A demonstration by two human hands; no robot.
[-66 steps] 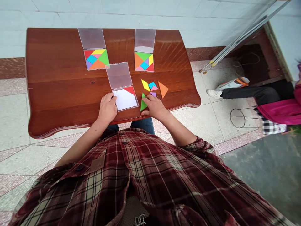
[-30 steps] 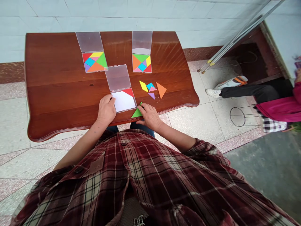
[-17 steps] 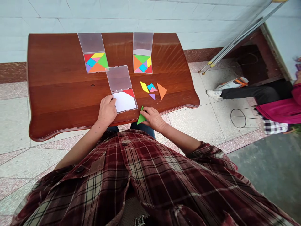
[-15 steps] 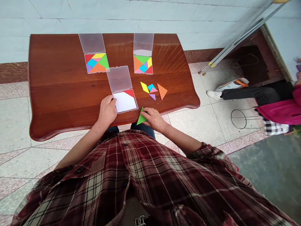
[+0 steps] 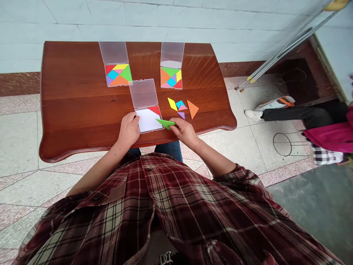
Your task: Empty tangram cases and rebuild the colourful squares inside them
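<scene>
My left hand (image 5: 129,129) grips the left edge of the near open case (image 5: 149,121), whose white bed holds a red triangle (image 5: 155,110) in its upper right corner. Its clear lid (image 5: 143,93) lies folded back. Between the thumb and fingers of my right hand (image 5: 185,131) is a green triangle (image 5: 165,123), tilted over the right side of the case. On the table to the right lie a yellow parallelogram (image 5: 172,104), a blue piece (image 5: 180,104), a pink triangle (image 5: 182,108), a purple triangle (image 5: 181,115) and an orange triangle (image 5: 192,109).
Two open cases with filled colourful beds, one at the back left (image 5: 118,75) and one at the back right (image 5: 171,77), stand on the brown table (image 5: 77,99). Crutches (image 5: 273,55) lean at the right. A seated person's leg (image 5: 295,114) extends beyond the table.
My right hand has lifted the green triangle from the table's front edge up over the case's right side and tilted it. My left hand stays at the case; the whole view has shifted slightly.
</scene>
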